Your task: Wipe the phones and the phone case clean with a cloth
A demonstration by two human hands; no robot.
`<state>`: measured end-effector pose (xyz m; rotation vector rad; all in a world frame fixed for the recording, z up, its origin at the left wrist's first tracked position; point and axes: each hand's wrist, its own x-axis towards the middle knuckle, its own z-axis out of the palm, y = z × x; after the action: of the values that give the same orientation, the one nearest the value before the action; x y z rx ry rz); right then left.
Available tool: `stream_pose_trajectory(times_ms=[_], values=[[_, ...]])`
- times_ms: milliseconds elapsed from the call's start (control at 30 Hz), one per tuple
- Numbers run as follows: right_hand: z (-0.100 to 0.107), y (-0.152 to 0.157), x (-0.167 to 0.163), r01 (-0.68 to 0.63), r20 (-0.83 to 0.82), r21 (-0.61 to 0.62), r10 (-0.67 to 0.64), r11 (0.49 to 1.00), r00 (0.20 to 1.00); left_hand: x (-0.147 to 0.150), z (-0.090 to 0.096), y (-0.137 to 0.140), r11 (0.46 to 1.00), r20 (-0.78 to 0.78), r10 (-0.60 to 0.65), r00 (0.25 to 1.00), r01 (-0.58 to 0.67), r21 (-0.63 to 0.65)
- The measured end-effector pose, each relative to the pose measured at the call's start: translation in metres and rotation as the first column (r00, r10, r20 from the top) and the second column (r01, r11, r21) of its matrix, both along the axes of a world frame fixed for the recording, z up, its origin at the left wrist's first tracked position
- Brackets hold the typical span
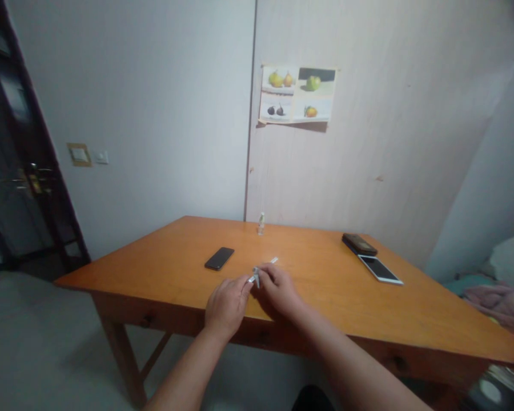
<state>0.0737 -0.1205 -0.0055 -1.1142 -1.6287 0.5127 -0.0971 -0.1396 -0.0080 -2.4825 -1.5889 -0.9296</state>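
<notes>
A small silver caliper is held just above the near middle of the wooden table, its thin bar slanting up to the right. My right hand is closed around the bar, whose tip sticks out past the fingers. Pinched at the lower left end is my left hand, thumb and fingertips pressed together close to the jaws. Whether anything sits between the jaws is too small to tell. Left of and beyond the hands lies a black smartphone, face up.
The wooden table stands against the wall. At its back is a small clear bottle. On the right lie a dark wallet-like case and a white tablet-like device. A fruit poster hangs above.
</notes>
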Motion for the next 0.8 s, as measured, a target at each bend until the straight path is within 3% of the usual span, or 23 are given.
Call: stream_pose_trajectory(times_ms=[100, 167, 333, 533, 700, 800], values=[[0.006, -0.015, -0.016, -0.082, 0.062, 0.089, 0.077, 0.993, 0.995, -0.001, -0.002, 0.001, 1.0, -0.026, 0.013, 1.0, -0.013, 0.006], [0.008, -0.016, -0.017, -0.094, 0.073, 0.087, 0.087, 0.992, 0.994, -0.001, -0.003, 0.001, 1.0, -0.03, 0.013, 0.999, -0.013, 0.003], [0.01, 0.02, 0.013, 0.132, -0.057, -0.106, -0.139, 0.986, 0.989, 0.0, -0.002, 0.001, 1.0, -0.031, 0.014, 0.999, -0.015, -0.008], [0.011, 0.06, 0.04, 0.221, -0.121, -0.154, -0.24, 0.963, 0.963, 0.0, -0.003, 0.002, 1.0, -0.011, 0.016, 1.0, -0.016, -0.01], [0.006, 0.028, 0.006, 0.135, -0.121, -0.101, -0.147, 0.986, 0.982, 0.0, -0.003, 0.002, 0.999, -0.039, 0.044, 0.998, -0.044, -0.012], [0.005, 0.002, -0.019, 0.017, -0.079, -0.044, -0.02, 0.999, 0.997, 0.0, -0.002, 0.002, 0.997, -0.056, 0.069, 0.996, -0.07, -0.02]])
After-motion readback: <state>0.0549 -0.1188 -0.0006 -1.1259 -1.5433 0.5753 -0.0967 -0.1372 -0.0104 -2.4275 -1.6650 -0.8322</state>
